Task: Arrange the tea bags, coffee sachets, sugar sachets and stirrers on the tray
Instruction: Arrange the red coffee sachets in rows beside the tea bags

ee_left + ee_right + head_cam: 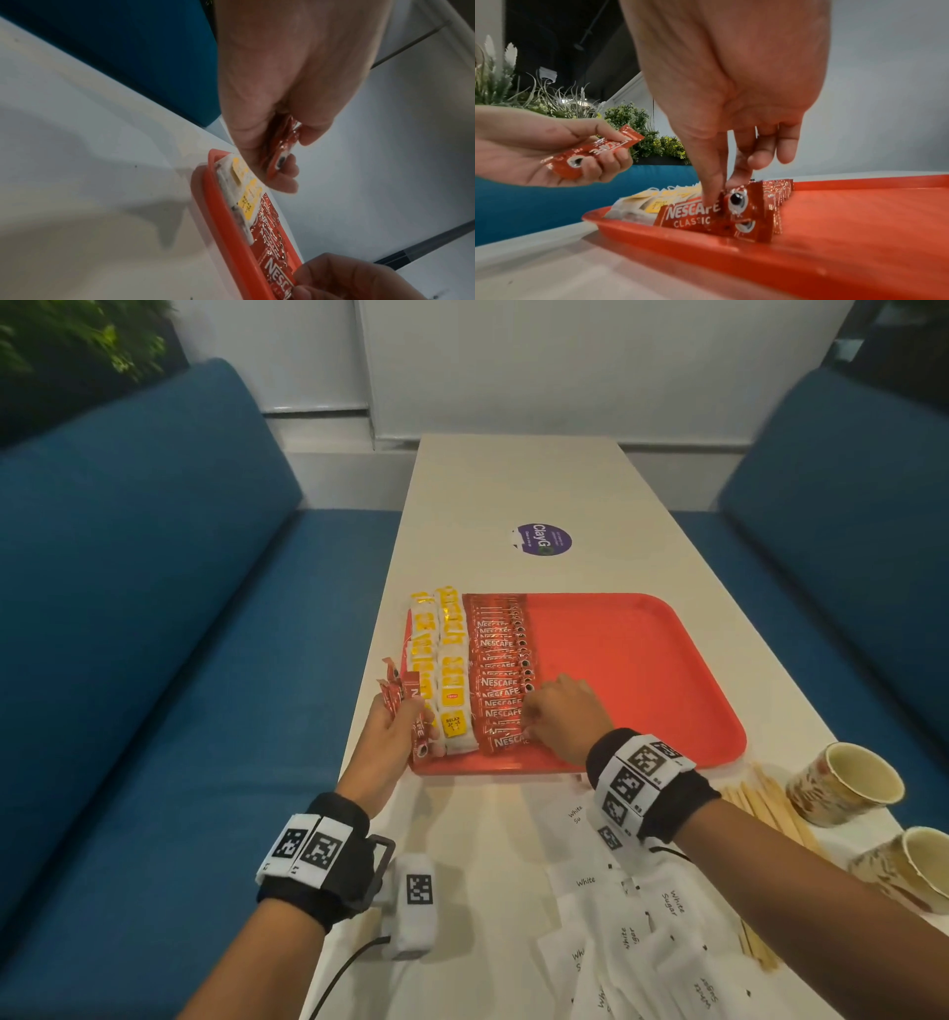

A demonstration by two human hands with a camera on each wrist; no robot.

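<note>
Two blue sofas (144, 618) flank a long white table (513, 474), and on it lies a red tray (642, 660) with its long side running left to right. Its left end holds two columns of yellow-and-white tea bags (452, 670), and just beside them a column of red Nescafe coffee sachets (500, 680), each sachet lying crosswise, cup picture toward the right. The right hand (562, 711) reaches down onto the near end of that column, thumb and forefinger pinching the nearest sachet (700, 215), the other fingers loosely extended. The left hand (385, 742), at the tray's near-left corner, is curled around a small bundle of spare sachets (593, 154), pointing away from the person. White sugar sachets (631, 932), wooden stirrers (770, 809) and two paper cups (847, 783) sit on the table nearer the person.
</note>
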